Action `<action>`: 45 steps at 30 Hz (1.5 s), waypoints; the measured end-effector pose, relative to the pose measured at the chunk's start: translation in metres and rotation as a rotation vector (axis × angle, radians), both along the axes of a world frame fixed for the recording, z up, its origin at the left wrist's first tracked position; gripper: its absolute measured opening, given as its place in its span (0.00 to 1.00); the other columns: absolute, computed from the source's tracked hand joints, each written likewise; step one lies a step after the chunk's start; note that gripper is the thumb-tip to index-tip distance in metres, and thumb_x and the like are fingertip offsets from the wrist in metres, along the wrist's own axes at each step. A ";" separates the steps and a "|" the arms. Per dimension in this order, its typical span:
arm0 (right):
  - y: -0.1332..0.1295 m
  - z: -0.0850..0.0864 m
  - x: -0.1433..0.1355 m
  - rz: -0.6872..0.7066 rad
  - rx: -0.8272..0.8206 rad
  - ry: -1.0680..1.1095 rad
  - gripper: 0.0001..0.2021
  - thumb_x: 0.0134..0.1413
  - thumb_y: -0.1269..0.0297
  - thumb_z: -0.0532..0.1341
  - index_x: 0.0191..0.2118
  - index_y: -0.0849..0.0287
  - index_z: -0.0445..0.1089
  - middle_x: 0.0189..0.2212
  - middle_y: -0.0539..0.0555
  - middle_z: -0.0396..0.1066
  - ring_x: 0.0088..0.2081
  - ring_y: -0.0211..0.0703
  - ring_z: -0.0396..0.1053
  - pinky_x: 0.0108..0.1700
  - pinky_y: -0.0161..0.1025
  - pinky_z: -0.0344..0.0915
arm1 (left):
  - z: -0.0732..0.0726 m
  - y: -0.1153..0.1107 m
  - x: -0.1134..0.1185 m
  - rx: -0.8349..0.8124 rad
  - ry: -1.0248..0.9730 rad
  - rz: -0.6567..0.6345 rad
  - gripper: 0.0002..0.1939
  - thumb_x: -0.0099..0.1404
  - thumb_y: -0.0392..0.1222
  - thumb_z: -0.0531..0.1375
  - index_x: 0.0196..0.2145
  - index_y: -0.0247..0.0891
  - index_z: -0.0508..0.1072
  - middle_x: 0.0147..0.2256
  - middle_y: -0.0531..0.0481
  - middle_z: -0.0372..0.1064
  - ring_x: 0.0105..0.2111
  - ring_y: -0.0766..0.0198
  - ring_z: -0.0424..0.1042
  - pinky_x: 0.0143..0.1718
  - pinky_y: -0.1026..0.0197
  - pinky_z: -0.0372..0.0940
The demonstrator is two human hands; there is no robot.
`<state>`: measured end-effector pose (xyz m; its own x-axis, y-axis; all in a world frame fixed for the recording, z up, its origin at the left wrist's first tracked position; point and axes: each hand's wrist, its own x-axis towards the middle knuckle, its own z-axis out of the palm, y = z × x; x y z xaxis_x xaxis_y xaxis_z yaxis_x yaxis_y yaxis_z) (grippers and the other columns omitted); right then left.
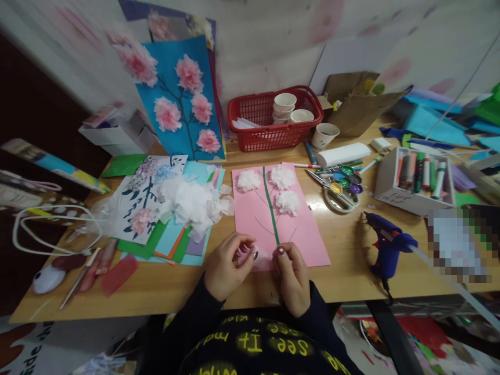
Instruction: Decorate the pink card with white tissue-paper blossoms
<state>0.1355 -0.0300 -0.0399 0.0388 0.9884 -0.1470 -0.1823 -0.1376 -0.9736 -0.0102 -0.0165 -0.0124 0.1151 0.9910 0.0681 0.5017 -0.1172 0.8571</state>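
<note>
Both hands are over the lower edge of a pink sheet (246, 219) lying on the table. A thin, pale piece of tissue paper (263, 260) spans the gap between them, blurred. My left hand (229, 264) has its fingers curled and pinched at one side of it. At the other side, my right hand (294, 278) pinches with thumb and forefinger, by the foot of the green stem (270, 208). Several white tissue flowers (288, 203) sit at the upper part of the sheet, among thin drawn branches.
Left of the sheet, loose white tissue squares (195, 205) cover coloured papers. A blue glue gun (386, 245) stands at right, near scissors (339, 200) and a marker box (414, 182). Behind are a red basket (269, 138) and a blue flower picture (183, 104).
</note>
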 end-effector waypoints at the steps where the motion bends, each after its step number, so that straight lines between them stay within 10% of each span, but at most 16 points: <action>1: 0.000 0.000 0.000 -0.047 -0.008 0.058 0.12 0.60 0.55 0.51 0.30 0.56 0.56 0.18 0.43 0.50 0.18 0.32 0.47 0.18 0.30 0.47 | -0.001 0.001 0.000 0.006 0.053 -0.034 0.10 0.58 0.34 0.57 0.40 0.37 0.69 0.35 0.48 0.69 0.33 0.66 0.69 0.36 0.64 0.65; 6: 0.001 0.002 0.005 -0.088 0.060 -0.109 0.12 0.61 0.56 0.50 0.29 0.57 0.57 0.19 0.45 0.54 0.19 0.33 0.53 0.21 0.31 0.53 | -0.008 0.003 0.002 -0.029 0.143 -0.034 0.09 0.60 0.35 0.56 0.39 0.38 0.72 0.33 0.48 0.72 0.32 0.64 0.71 0.36 0.62 0.67; 12: 0.006 0.008 0.012 0.263 0.202 -0.827 0.14 0.58 0.59 0.54 0.46 0.60 0.63 0.24 0.50 0.68 0.25 0.41 0.67 0.30 0.37 0.60 | -0.016 0.005 -0.005 -0.160 -0.097 0.108 0.11 0.60 0.37 0.56 0.42 0.39 0.71 0.34 0.50 0.75 0.35 0.65 0.74 0.38 0.65 0.68; 17: 0.007 0.011 0.014 0.449 0.187 -1.130 0.09 0.59 0.61 0.51 0.34 0.57 0.66 0.27 0.53 0.74 0.27 0.44 0.71 0.28 0.36 0.58 | -0.013 0.007 -0.013 -0.179 -0.283 0.188 0.13 0.58 0.37 0.58 0.43 0.36 0.70 0.33 0.48 0.74 0.35 0.64 0.74 0.39 0.63 0.69; 30: 0.096 0.049 -0.072 0.411 0.342 -0.775 0.14 0.59 0.58 0.53 0.35 0.61 0.71 0.25 0.54 0.71 0.26 0.40 0.66 0.30 0.34 0.57 | 0.003 -0.012 -0.071 0.029 -0.479 0.366 0.19 0.60 0.40 0.58 0.48 0.38 0.62 0.40 0.45 0.68 0.38 0.63 0.72 0.40 0.62 0.67; 36: 0.085 0.060 -0.058 0.806 0.239 -0.399 0.14 0.56 0.57 0.55 0.31 0.62 0.72 0.24 0.49 0.67 0.28 0.36 0.62 0.34 0.34 0.58 | 0.008 -0.016 -0.073 -0.014 -0.440 0.186 0.19 0.63 0.40 0.53 0.52 0.37 0.57 0.37 0.46 0.68 0.35 0.64 0.71 0.38 0.62 0.65; 45: 0.072 0.056 -0.025 0.872 0.070 -0.226 0.11 0.50 0.58 0.60 0.28 0.63 0.69 0.19 0.46 0.61 0.22 0.32 0.54 0.26 0.32 0.53 | 0.017 -0.016 -0.052 -0.089 -0.354 0.019 0.19 0.65 0.37 0.50 0.53 0.37 0.56 0.38 0.46 0.68 0.35 0.65 0.70 0.36 0.64 0.64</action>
